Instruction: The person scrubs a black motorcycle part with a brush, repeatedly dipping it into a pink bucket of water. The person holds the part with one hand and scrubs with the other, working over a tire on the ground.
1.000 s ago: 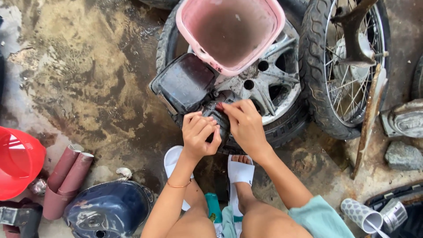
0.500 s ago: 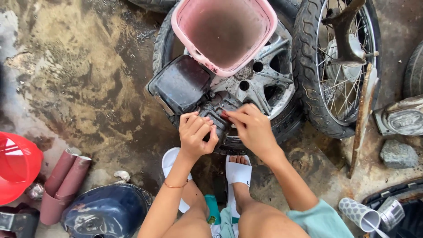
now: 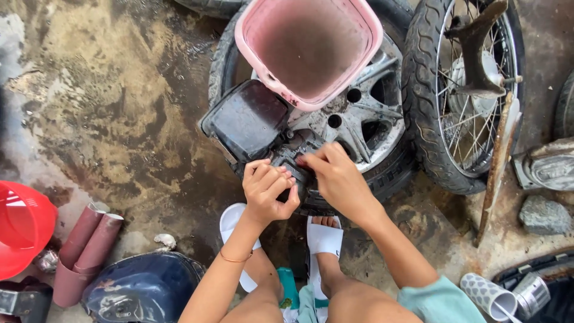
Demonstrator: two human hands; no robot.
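Black and grimy, the small engine part [image 3: 296,176] lies on the near edge of a cast alloy wheel [image 3: 359,125], next to a dark boxy cover [image 3: 248,119]. Its long axis seems to run left to right, though hands hide most of it. The left hand [image 3: 269,191] has its fingers curled closed against the part; the right hand [image 3: 338,179] pinches its top with bent fingers.

I look down on a wet, stained concrete floor [image 3: 107,119], mottled brown and grey under flat daylight. A spoked wheel [image 3: 472,101] lies at the upper right, a grey stone [image 3: 544,214] near it, a red bucket [image 3: 21,227] at the left edge.
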